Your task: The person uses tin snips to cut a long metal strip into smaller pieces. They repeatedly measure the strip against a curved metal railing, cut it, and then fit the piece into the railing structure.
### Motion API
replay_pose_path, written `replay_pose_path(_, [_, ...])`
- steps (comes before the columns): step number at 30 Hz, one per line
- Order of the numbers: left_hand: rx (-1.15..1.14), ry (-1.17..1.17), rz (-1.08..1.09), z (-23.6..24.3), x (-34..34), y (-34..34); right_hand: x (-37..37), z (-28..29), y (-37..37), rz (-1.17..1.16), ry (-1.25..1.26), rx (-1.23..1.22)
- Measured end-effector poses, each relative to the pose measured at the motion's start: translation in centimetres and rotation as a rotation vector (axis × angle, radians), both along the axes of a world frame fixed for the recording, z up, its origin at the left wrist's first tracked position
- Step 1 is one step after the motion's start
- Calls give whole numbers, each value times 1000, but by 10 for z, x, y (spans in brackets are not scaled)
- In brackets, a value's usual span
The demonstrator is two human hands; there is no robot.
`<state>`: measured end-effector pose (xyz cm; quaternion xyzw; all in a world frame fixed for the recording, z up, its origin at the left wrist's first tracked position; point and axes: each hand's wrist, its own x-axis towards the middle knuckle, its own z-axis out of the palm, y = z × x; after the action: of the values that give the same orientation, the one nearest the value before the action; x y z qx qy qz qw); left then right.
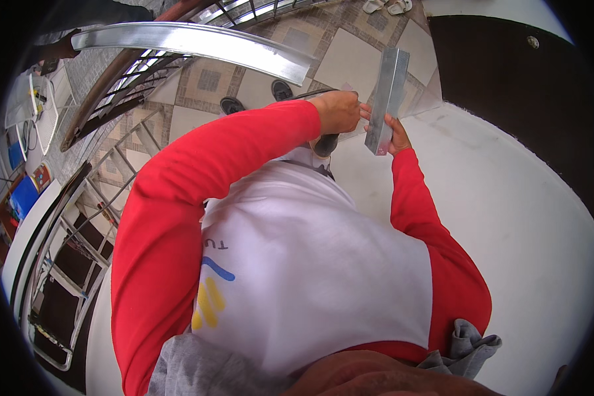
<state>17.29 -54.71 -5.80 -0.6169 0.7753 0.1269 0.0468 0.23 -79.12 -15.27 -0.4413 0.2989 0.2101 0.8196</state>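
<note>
Aluminium channel section [387, 99], a short silvery length, stands near upright in the upper middle of the frame, gripped at its lower end by the right hand [395, 135], fingers wrapped round it. The left hand [336, 111] is closed on a dark-handled tool [325, 142] whose thin blade [323, 94] meets the section's edge. This looks like trimming or marking; the next stroke calls for a steady grip. A long bent aluminium strip [198, 43] lies upper left, over railings [129, 92].
</note>
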Motion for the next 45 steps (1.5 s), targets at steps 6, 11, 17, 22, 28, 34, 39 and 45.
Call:
replay_pose_path(6, [-61, 112, -27, 107, 4, -22, -24, -28, -11, -129, 78, -39])
replay_pose_path(11, [-140, -99, -90, 138, 16, 1, -12, -29, 3, -52, 80, 175])
replay_pose_path(17, [-96, -157, -97, 143, 19, -17, 17, -22, 34, -23, 86, 144])
replay_pose_path(22, [-93, -153, 31, 110, 25, -42, 15, 32, 37, -71, -148, -57])
replay_pose_path(28, [-65, -29, 252, 34, 28, -43, 13, 64, 13, 1, -232, 391])
replay_pose_path(34, [-246, -223, 338, 25, 24, -33, 46, 59, 17, -13, -240, 278])
replay_pose_path(39, [-525, -185, 574, 10, 8, 13, 73, 49, 17, 107, -238, 276])
replay_pose_path(45, [-674, -72, 778, 24, -14, 60, 98, 36, 23, 243, -248, 419])
